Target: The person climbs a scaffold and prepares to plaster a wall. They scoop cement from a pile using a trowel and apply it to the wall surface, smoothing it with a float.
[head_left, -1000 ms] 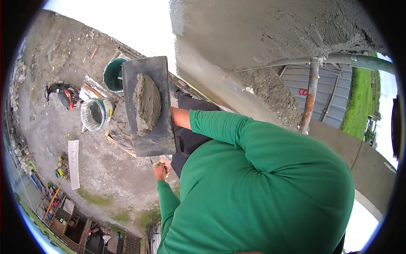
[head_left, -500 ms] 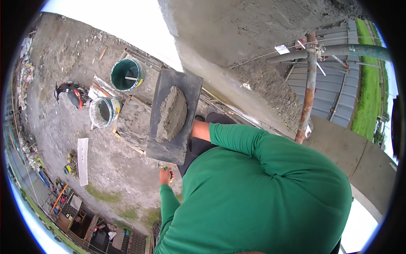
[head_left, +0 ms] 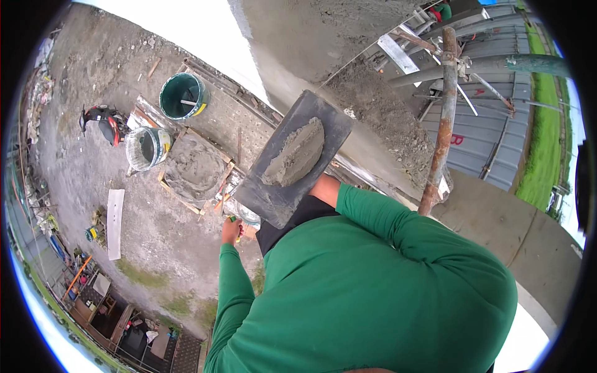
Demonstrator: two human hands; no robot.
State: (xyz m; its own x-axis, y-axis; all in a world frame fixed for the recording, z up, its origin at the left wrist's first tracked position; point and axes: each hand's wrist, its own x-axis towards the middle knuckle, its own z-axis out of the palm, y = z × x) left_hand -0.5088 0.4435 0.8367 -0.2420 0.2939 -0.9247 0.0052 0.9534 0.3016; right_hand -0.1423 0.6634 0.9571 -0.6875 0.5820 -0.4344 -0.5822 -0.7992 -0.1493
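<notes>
My right hand [head_left: 324, 188] is under a dark rectangular plasterer's hawk, closed round its underside; the fingers are hidden. On the hawk [head_left: 273, 202] lies an oblong heap of wet grey mortar [head_left: 295, 153]. Lower and to the left, my left hand [head_left: 232, 230] is closed on a small hand tool with a green and yellow handle. Its working end cannot be made out. Just beyond that hand, partly covered by the hawk, shows a pale round container [head_left: 247, 214].
A wood-edged mixing board with mortar [head_left: 196, 168] lies ahead-left, beside a white bucket [head_left: 148, 149] and a green bucket [head_left: 184, 96]. A plastered wall [head_left: 298, 43] rises ahead. A rusty scaffold pole [head_left: 443, 124] stands right. A motorbike [head_left: 106, 122] is parked far left.
The hawk with its mortar has moved right and turned clockwise, uncovering more of the mixing board. My left hand has shifted slightly up and left, still holding the tool.
</notes>
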